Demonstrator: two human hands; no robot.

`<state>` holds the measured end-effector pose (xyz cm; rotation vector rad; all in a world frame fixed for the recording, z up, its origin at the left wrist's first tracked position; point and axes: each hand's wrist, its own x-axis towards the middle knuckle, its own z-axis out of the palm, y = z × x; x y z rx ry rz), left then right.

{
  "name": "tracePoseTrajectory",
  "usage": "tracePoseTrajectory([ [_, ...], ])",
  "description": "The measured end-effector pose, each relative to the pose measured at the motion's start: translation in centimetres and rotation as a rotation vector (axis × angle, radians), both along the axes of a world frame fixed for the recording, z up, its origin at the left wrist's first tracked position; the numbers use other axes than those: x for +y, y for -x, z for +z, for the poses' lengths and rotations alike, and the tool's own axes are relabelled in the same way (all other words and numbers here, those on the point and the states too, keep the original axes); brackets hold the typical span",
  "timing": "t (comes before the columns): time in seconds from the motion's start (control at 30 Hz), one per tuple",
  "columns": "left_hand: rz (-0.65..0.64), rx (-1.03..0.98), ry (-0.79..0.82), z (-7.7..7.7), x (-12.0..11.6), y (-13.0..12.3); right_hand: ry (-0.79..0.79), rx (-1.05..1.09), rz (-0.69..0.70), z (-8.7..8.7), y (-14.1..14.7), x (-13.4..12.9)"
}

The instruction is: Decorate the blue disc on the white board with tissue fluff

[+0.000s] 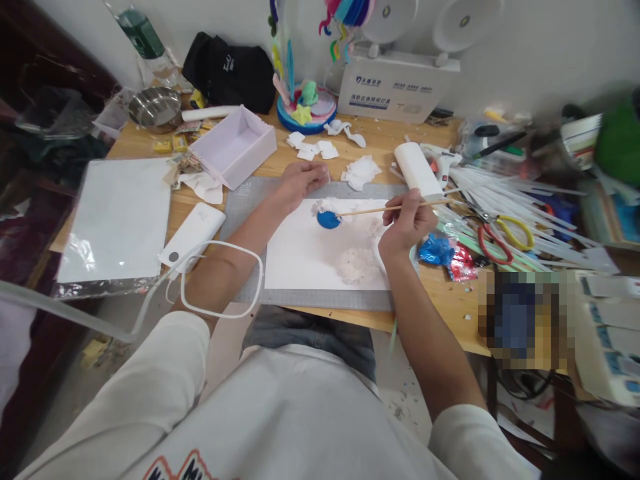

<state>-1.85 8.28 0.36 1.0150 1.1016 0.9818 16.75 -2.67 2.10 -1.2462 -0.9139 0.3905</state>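
Observation:
My right hand (407, 220) is closed round a thin wooden stick (367, 211). The stick points left, and its tip meets the edge of a round blue piece (329, 219). White fluffy material (327, 203) lies along the blue piece's upper edge. Just above it, my left hand (303, 183) has its fingers pressed together; what they pinch, if anything, is too small to make out. Beneath both hands is a white sheet (295, 253) on a grey cutting mat (245, 200). A pale crumbly patch (357, 265) rests on the sheet's lower right.
A lilac box (235, 147), a white power bank (193, 233) and crumpled tissue (361, 172) surround the mat. To the right are a white roll (417, 170), a glue gun (444, 163), scissors (505, 233) and glue sticks (510, 200). A white looped frame (260, 280) crosses my left forearm in view.

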Motion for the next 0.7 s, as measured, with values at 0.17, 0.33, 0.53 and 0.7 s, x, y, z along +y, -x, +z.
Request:
tracePoseTrajectory([
  [0.17, 0.011, 0.157, -0.14, 0.5, -1.1, 1.4, 0.033, -0.135, 0.21, -0.3, 0.5, -0.8],
  [0.33, 0.009, 0.288, -0.168, 1.1, -3.7, 3.8, 0.11, -0.22, 0.303, -1.0, 1.0, -1.2],
  [0.53, -0.104, 0.379, -0.24, 0.3, -6.3, 5.3, 0.08, -0.188, 0.217, -1.3, 0.9, -0.7],
  [0.7, -0.193, 0.438, -0.297, 0.1, -6.5, 4.7, 0.097, -0.207, 0.176, -1.2, 1.0, -0.8],
])
